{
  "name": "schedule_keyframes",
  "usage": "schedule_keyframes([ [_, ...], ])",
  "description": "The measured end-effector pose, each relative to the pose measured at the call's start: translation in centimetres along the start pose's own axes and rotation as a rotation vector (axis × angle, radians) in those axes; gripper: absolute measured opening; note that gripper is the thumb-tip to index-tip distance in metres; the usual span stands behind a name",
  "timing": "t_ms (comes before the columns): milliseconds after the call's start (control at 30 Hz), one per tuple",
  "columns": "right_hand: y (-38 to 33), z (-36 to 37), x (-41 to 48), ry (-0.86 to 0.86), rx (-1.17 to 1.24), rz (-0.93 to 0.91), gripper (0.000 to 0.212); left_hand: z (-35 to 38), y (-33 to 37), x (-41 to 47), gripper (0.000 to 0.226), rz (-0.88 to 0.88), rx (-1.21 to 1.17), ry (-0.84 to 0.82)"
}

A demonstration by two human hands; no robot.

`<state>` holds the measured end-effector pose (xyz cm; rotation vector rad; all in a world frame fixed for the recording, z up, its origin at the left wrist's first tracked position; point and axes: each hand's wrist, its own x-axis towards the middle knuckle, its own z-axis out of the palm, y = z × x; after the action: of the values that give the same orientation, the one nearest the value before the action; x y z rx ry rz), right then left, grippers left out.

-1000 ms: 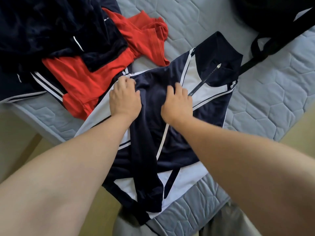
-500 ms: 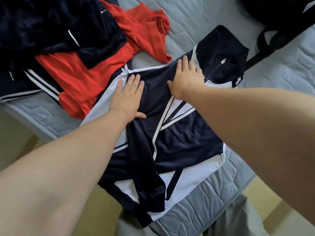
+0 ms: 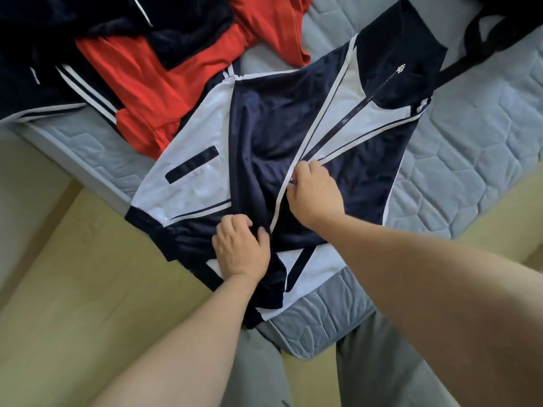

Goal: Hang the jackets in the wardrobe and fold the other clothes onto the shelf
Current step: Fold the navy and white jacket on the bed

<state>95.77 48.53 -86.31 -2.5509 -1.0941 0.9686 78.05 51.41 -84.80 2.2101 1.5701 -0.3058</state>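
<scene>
The navy-and-white zip jacket (image 3: 258, 118) is smooth, faintly glossy cloth; its small zip pull (image 3: 400, 68) glints like metal. The grey quilted mattress (image 3: 470, 127) looks matt, the dark navy garment (image 3: 182, 27) plush, the red garment (image 3: 152, 92) matt cloth.

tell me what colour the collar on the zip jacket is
Dark navy. The collar of the jacket shows best in the head view.

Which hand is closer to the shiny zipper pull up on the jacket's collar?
Right. The right hand pinches the jacket partway down its front, below the zipper pull; the left hand grips dark fabric farther down, near the hem.
</scene>
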Motion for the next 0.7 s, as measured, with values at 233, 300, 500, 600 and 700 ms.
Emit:
schedule_keyframes([
  [233,-1.0,6.8,-9.0,-0.374,0.305,0.541,0.02,1.2,-4.2,-4.3,0.041,-0.481,-0.056,-0.36],
  [300,-1.5,8.4,-10.6,-0.472,0.357,0.664,0.031,1.5,-5.4,-4.4,0.038,-0.437,-0.014,-0.486],
  [500,-3.0,11.3,-13.7,-0.498,0.48,0.782,0.024,1.7,-8.5,-2.7,0.021,-0.189,0.065,-0.631],
  [600,-3.6,12.3,-14.6,-0.521,0.529,0.821,0.021,1.2,-9.9,-1.9,0.023,-0.075,0.11,-0.652],
  [700,-4.6,13.4,-15.6,-0.533,0.574,0.807,0.027,0.3,-10.9,-1.4,0.017,-0.025,0.112,-0.634],
])
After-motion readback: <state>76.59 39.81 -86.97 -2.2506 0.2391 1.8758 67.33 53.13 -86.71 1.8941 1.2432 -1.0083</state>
